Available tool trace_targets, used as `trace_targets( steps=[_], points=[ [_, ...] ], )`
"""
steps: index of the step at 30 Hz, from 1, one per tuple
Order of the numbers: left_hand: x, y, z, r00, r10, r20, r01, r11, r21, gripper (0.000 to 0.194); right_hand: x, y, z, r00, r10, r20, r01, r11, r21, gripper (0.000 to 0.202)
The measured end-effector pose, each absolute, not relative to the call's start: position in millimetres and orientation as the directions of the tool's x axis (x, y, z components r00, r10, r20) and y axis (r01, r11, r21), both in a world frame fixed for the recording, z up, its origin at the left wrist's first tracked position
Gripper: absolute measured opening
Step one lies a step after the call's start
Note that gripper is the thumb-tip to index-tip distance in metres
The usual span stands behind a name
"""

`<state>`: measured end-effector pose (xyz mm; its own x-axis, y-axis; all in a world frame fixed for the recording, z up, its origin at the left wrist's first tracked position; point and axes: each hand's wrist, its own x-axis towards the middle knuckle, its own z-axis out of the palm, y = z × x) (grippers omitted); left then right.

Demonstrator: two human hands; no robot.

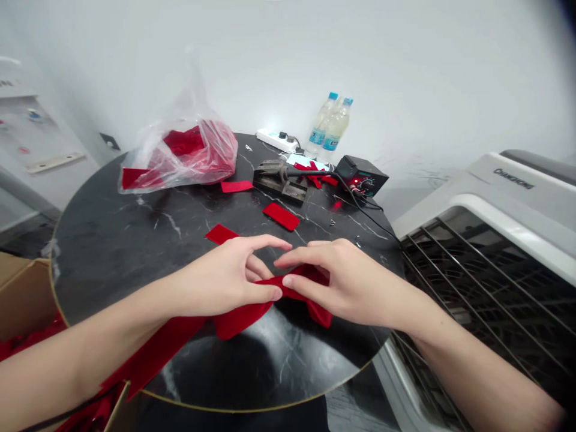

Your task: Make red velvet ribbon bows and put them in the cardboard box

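Red fabric (245, 318) lies bunched near the front of the round black table, and a strip of it runs down to the left over the edge. My left hand (225, 279) pinches this fabric between thumb and fingers. Close beside it, my right hand (339, 279) grips the same fabric with its thumb on top, the two thumbs nearly touching. Part of the fabric hangs under my right palm. Just beyond the hands are a small red rectangular piece (281, 216) and a red strip end (221, 234).
On the black marble table (103, 240) stand a plastic bag (198, 150) of red fabric, a soldering iron holder (281, 183), a black control box (362, 175), bottles (330, 129) and a power strip (276, 141). A cardboard box (24, 288) is left, a heater-like appliance (490, 186) right.
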<state>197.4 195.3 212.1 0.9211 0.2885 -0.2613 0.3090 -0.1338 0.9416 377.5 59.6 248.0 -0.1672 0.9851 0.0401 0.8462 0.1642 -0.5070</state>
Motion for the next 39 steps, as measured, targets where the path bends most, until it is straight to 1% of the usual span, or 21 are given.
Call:
trace_targets(
  steps=[3,5,6,9,11,12,14,15,16,18,19,20,23,25,27,29,31,33,36,39],
  points=[
    [197,193,213,0.922,0.288,-0.261,0.311,-0.144,0.939,0.069,378,59,248,-0.2,0.98,0.026,0.873,0.19,-0.449,0.015],
    [198,193,212,0.921,0.265,-0.284,0.33,-0.147,0.932,0.064,377,61,245,-0.2,0.979,0.03,0.877,0.192,-0.441,0.015],
    [198,193,210,0.924,0.242,-0.295,0.335,-0.143,0.931,0.059,377,63,243,-0.194,0.981,0.027,0.876,0.185,-0.445,0.014],
    [201,196,204,0.933,0.202,-0.298,0.33,-0.149,0.932,0.034,376,66,239,-0.192,0.981,0.038,0.876,0.189,-0.444,0.012],
    [202,198,203,0.927,0.232,-0.295,0.336,-0.159,0.928,0.026,377,65,237,-0.199,0.973,0.119,0.874,0.231,-0.428,0.013],
    [202,199,204,0.919,0.265,-0.29,0.338,-0.159,0.927,0.025,377,63,237,-0.199,0.961,0.192,0.876,0.263,-0.405,0.013],
    [202,200,207,0.906,0.329,-0.265,0.331,-0.162,0.93,0.023,376,56,237,-0.196,0.92,0.34,0.895,0.309,-0.322,0.012],
    [202,200,208,0.9,0.359,-0.246,0.324,-0.176,0.929,0.021,375,52,237,-0.198,0.902,0.383,0.918,0.308,-0.251,0.01],
    [202,200,210,0.895,0.385,-0.226,0.319,-0.198,0.927,0.02,374,49,236,-0.211,0.894,0.395,0.942,0.294,-0.164,0.01],
    [202,198,212,0.886,0.413,-0.209,0.321,-0.223,0.92,0.019,370,43,233,-0.232,0.906,0.354,0.968,0.25,-0.008,0.011],
    [202,197,212,0.881,0.422,-0.213,0.327,-0.218,0.92,0.02,368,42,230,-0.231,0.915,0.33,0.972,0.229,0.044,0.011],
    [202,196,211,0.877,0.428,-0.221,0.331,-0.202,0.922,0.02,366,42,227,-0.223,0.922,0.316,0.975,0.212,0.069,0.012],
    [203,195,206,0.869,0.43,-0.246,0.336,-0.146,0.93,0.021,362,43,220,-0.183,0.929,0.321,0.983,0.179,0.041,0.013],
    [203,197,203,0.867,0.439,-0.233,0.321,-0.137,0.937,0.021,361,43,218,-0.162,0.931,0.327,0.986,0.168,0.01,0.012],
    [203,199,202,0.869,0.45,-0.208,0.299,-0.141,0.944,0.019,360,42,220,-0.126,0.933,0.336,0.988,0.147,-0.039,0.012],
    [203,201,202,0.869,0.459,-0.187,0.277,-0.139,0.951,0.017,359,41,223,-0.069,0.94,0.334,0.988,0.112,-0.11,0.005],
    [203,201,205,0.869,0.454,-0.196,0.279,-0.123,0.952,0.017,357,41,226,-0.04,0.948,0.316,0.986,0.089,-0.143,0.008],
    [203,200,207,0.869,0.45,-0.207,0.287,-0.117,0.951,0.02,356,42,228,-0.046,0.956,0.288,0.991,0.081,-0.11,0.007],
    [204,196,210,0.868,0.454,-0.2,0.284,-0.126,0.95,0.022,353,46,227,-0.067,0.968,0.242,0.997,0.075,-0.024,0.01],
    [204,194,211,0.862,0.463,-0.207,0.29,-0.115,0.95,0.022,351,48,225,-0.085,0.97,0.227,0.996,0.075,0.054,0.014]
  ],
)
